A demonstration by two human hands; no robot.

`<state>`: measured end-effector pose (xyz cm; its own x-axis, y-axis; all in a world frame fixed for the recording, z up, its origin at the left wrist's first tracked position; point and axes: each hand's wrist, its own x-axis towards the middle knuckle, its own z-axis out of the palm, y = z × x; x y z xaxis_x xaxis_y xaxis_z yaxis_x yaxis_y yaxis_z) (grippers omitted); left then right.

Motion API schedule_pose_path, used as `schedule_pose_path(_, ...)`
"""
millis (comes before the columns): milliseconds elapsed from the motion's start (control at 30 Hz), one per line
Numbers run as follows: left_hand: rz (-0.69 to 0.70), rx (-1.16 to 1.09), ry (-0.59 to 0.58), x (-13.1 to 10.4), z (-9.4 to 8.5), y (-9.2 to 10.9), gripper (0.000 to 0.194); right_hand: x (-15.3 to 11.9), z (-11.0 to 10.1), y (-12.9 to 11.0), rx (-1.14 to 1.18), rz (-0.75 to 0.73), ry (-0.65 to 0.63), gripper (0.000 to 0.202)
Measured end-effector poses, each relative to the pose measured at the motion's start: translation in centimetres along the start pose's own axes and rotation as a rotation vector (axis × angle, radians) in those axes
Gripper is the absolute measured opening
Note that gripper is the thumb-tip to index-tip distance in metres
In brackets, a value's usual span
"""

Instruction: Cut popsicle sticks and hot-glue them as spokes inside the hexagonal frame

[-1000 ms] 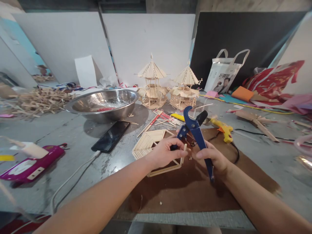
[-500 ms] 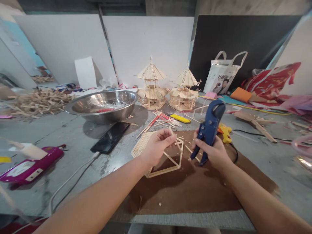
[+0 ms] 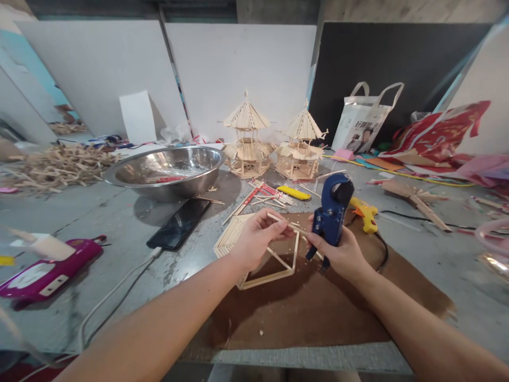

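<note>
Between the fingers of my left hand [image 3: 260,239] is a thin wooden stick [image 3: 292,225], its far end reaching toward my right fingertips. My right hand [image 3: 344,252] is closed around a blue pipe cutter [image 3: 331,215], jaw pointing up; whether its fingertips also pinch the stick I cannot tell. Under my left hand lies a flat polygonal frame of glued sticks [image 3: 268,280], filled with close rows at its left and open at its right. My hand covers part of it. The frame rests partly on a brown board [image 3: 310,313].
Two stick pagodas [image 3: 247,151] stand at the back beside a steel basin [image 3: 167,172]. A yellow glue gun [image 3: 365,213] lies right of the cutter. Loose sticks and a yellow utility knife [image 3: 293,192] lie beyond the frame. A phone [image 3: 180,224] and a purple power strip [image 3: 51,270] are at left.
The stick has swung from steep to nearly level, pointing toward my right hand. My right hand and the pipe cutter have moved left and slightly down, closer to my left hand.
</note>
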<state>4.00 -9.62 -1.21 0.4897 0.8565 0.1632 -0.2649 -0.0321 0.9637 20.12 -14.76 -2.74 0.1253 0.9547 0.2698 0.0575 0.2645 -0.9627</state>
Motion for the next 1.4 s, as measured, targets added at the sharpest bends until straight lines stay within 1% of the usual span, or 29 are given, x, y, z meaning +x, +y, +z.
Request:
schedule_pose_path(67,0.026,0.233,-0.013,0.1,-0.3,0.3,0.018,0.2,-0.2,0.4,-0.027,-0.025,0.026,0.029)
schedule_pose_path(133,0.109,0.597,-0.028,0.1,-0.8,0.9,0.016,0.4,-0.5,0.9,-0.086,-0.049,0.034,0.027)
schedule_pose_path(200,0.272,0.990,-0.074,0.1,-1.1,1.3,0.013,0.5,-0.7,1.4,-0.178,-0.097,0.011,0.022)
schedule_pose_path(267,0.429,1.295,-0.167,-0.1,-1.3,1.3,0.013,0.4,-0.7,1.5,-0.292,-0.167,-0.032,0.017)
schedule_pose_path(300,0.472,1.397,-0.224,-0.2,-1.3,1.2,0.016,0.3,-0.7,1.5,-0.355,-0.205,-0.059,0.016)
schedule_pose_path(367,0.479,1.505,-0.314,-0.4,-1.2,0.8,0.019,0.1,-0.6,1.1,-0.480,-0.272,-0.099,0.021)
schedule_pose_path(400,0.451,1.517,-0.323,-0.4,-1.1,0.5,0.020,0.0,-0.6,0.9,-0.535,-0.297,-0.100,0.027)
schedule_pose_path(433,0.411,1.501,-0.298,-0.4,-1.0,0.3,0.021,0.0,-0.6,0.8,-0.585,-0.317,-0.088,0.033)
schedule_pose_path(533,0.305,1.360,-0.136,-0.3,-1.0,0.2,0.023,0.4,-0.9,0.7,-0.733,-0.353,0.003,0.044)
schedule_pose_path(600,0.281,1.265,-0.084,-0.2,-1.0,0.4,0.023,0.8,-1.2,1.1,-0.834,-0.362,0.045,0.044)
schedule_pose_path(667,0.275,1.208,-0.089,-0.1,-1.1,0.5,0.024,1.2,-1.4,1.5,-0.913,-0.362,0.041,0.043)
schedule_pose_path(767,0.284,1.165,-0.095,-0.1,-1.1,0.5,0.023,1.3,-1.6,1.8,-0.969,-0.343,-0.007,0.045)
schedule_pose_path(900,0.301,1.138,-0.100,0.0,-1.3,0.2,0.023,1.1,-1.5,1.5,-0.983,-0.316,-0.033,0.047)
schedule_pose_path(1033,0.304,1.126,-0.111,0.1,-1.6,0.0,0.022,1.1,-1.5,1.3,-0.993,-0.293,-0.023,0.048)
schedule_pose_path(1200,0.331,1.087,-0.086,0.2,-2.0,-0.1,0.023,1.3,-1.6,1.4,-1.014,-0.252,-0.006,0.048)
schedule_pose_path(1400,0.331,1.089,-0.119,0.2,-1.8,0.1,0.026,1.3,-1.6,1.4,-1.026,-0.239,-0.080,0.051)
